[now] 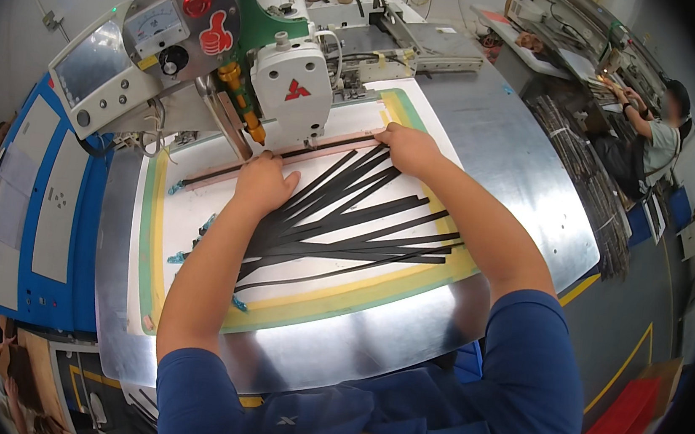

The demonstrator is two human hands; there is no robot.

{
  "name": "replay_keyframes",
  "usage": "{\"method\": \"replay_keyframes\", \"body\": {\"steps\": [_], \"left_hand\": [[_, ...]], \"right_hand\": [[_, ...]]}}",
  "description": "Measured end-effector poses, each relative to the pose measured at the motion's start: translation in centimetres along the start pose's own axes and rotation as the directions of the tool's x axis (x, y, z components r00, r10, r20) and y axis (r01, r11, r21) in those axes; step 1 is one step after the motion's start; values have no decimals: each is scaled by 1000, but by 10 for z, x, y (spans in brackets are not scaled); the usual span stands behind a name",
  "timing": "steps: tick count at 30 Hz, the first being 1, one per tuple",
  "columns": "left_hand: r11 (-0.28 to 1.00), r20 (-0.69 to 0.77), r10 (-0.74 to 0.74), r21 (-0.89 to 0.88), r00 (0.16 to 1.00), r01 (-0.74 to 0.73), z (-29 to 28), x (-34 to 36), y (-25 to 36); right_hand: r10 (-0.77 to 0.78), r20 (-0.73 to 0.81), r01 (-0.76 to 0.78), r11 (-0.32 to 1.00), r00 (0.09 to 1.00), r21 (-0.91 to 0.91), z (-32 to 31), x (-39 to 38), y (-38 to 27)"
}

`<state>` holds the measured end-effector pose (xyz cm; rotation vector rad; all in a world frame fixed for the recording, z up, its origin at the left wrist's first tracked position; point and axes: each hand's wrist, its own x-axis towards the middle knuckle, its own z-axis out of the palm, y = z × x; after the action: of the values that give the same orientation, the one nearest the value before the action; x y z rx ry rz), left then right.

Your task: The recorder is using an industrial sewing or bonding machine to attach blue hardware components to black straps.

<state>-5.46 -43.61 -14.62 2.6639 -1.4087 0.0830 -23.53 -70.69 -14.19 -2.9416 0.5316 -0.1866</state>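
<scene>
A long narrow black strip (321,144) lies along a pink guide bar on the white work sheet, under the head of a large sewing machine (291,84). My left hand (264,185) rests at the middle of this strip, its fingertips bent down against it and its thumb held apart. At the strip's right end, my right hand (408,150) has its fingertips closed on it. Just below both hands a loose fan of several black strips (337,231) spreads over the sheet. Blue clumped ends (178,258) show at the fan's left side, partly behind my left forearm.
Yellow and green tape (356,297) borders the white sheet on a shiny metal table (525,142). A control panel with a screen (93,55) and a red button (197,3) hang at upper left. A blue cabinet (43,210) stands left. Another person (661,136) works at far right.
</scene>
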Motion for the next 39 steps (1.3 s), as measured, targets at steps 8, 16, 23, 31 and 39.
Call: {"method": "replay_keyframes", "body": {"steps": [8, 16, 23, 31, 39], "left_hand": [[999, -30, -41, 30, 999, 42, -5, -3, 15], [1000, -58, -13, 7, 998, 14, -1, 0, 26], [999, -58, -8, -51, 998, 5, 9, 2, 18], [995, -82, -49, -85, 995, 42, 10, -6, 15], [996, -60, -63, -67, 996, 59, 6, -6, 19]], "right_hand": [[-47, 15, 47, 999, 999, 26, -1, 1, -9], [-100, 7, 99, 993, 995, 59, 1, 3, -24], [-157, 4, 157, 987, 988, 41, 6, 7, -40], [-210, -55, 212, 976, 976, 49, 19, 12, -58], [-157, -95, 173, 965, 983, 196, 26, 10, -63]]}}
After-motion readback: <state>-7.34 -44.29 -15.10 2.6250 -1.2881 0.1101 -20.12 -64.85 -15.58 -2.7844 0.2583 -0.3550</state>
